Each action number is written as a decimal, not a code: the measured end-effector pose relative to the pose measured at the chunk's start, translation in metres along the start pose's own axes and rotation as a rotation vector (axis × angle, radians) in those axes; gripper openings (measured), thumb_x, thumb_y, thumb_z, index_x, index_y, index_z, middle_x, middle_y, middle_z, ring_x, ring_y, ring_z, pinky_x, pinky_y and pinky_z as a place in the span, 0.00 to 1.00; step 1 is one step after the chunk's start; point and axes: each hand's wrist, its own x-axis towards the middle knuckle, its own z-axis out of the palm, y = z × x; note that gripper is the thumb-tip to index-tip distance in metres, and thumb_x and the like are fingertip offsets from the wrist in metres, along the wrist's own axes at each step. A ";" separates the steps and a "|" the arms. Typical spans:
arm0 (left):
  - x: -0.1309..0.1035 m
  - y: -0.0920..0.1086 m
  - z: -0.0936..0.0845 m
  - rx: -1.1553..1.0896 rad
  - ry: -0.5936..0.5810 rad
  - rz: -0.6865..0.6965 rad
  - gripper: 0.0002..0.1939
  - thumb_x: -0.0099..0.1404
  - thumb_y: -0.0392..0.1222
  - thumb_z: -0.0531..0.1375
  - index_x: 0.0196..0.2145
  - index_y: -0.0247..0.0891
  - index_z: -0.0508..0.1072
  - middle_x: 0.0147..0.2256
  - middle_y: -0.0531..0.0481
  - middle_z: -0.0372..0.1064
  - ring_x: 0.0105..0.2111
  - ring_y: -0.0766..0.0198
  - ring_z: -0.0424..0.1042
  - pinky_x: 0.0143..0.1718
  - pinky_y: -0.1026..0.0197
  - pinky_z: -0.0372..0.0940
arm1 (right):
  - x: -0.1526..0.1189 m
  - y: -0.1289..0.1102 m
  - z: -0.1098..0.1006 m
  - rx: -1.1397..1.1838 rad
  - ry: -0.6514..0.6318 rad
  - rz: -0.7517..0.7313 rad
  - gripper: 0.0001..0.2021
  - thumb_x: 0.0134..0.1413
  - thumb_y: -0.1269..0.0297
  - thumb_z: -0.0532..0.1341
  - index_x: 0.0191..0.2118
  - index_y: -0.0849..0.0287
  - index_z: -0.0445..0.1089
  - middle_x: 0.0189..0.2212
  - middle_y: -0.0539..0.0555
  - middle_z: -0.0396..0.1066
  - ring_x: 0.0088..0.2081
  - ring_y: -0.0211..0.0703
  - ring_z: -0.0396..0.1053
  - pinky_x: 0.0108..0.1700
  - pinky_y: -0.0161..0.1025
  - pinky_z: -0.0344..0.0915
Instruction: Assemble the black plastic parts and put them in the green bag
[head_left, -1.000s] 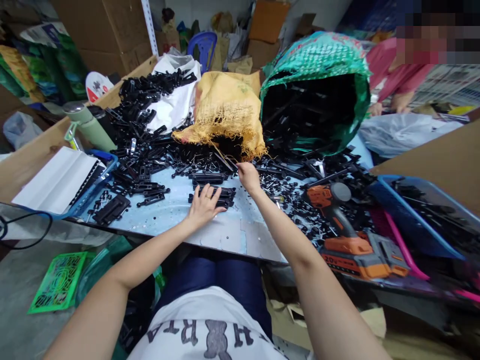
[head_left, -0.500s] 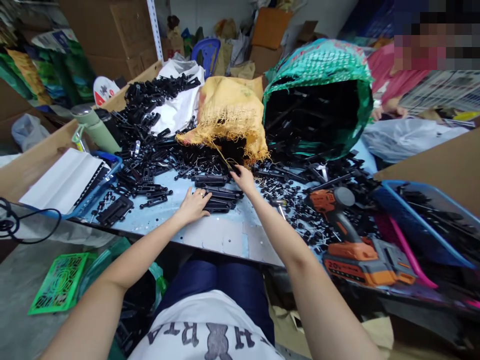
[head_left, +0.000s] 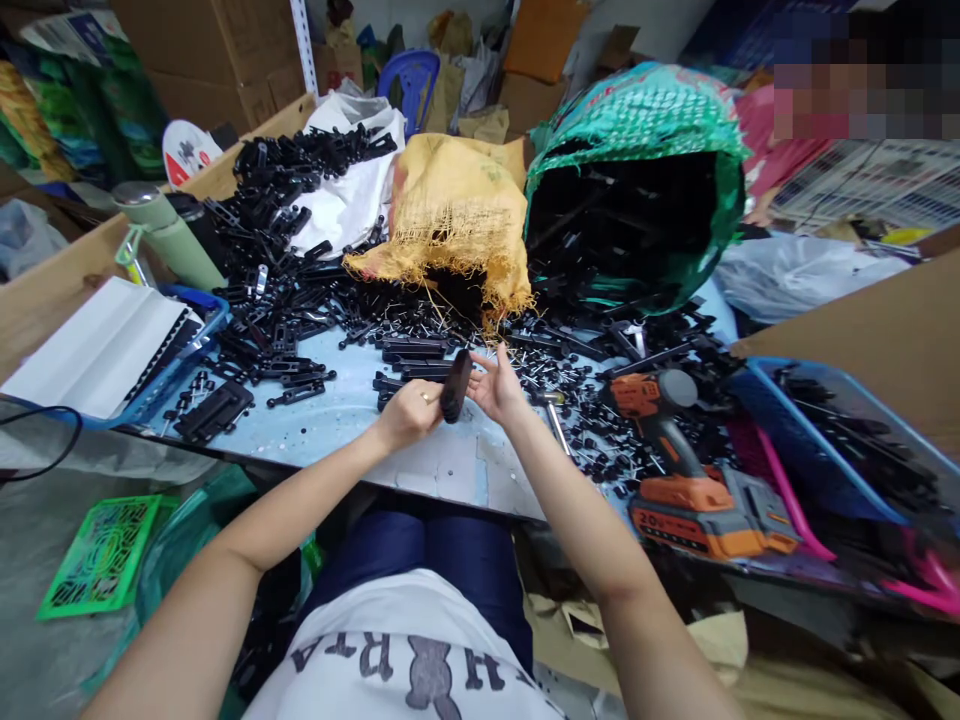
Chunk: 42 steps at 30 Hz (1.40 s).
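Left grip: the left hand [head_left: 411, 412] was closed around the lower end of a dark bar, back of the hand upward.
Right grip: the right hand [head_left: 499, 388] was wide, fingers spread, with the fingertips just beside the bar; whether they touched it could not be told.
Dark bar: the black part [head_left: 456, 385] stood tilted between the two grips, raised above the table [head_left: 337, 430].
Row of bars: more black bars [head_left: 416, 348] lay side by side just beyond the left grip, partly hidden by it.
Screws: a spread of small screws [head_left: 544, 368] lay to the right of the right grip and beyond it.
Metal-handled tool: a tool [head_left: 556, 420] lay near the right grip, on its right side.
Drill: an orange and grey drill [head_left: 682, 492] lay farther to the right of the right grip, nearer the body.
Yellow sack: a frayed sack [head_left: 457, 205] lay beyond both grips, its mouth toward them.
Green sack: a woven bag [head_left: 637, 110] gaped beyond the right grip and to its right, black pieces inside.
Loose links: black jointed pieces [head_left: 300, 388] lay to the left of the left grip.
Blue tray: a tray [head_left: 165, 375] with white paper [head_left: 97, 340] sat well to the left of the left grip.
Co-worker: a pink sleeve [head_left: 784, 162] showed far beyond the right grip, to its right.
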 end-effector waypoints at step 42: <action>-0.055 0.056 -0.014 -0.434 -0.137 -0.598 0.14 0.65 0.41 0.52 0.46 0.36 0.68 0.41 0.44 0.68 0.43 0.59 0.68 0.46 0.55 0.64 | -0.085 0.087 -0.007 -0.224 -0.038 -0.011 0.28 0.45 0.44 0.61 0.48 0.57 0.65 0.22 0.48 0.69 0.21 0.35 0.67 0.23 0.32 0.67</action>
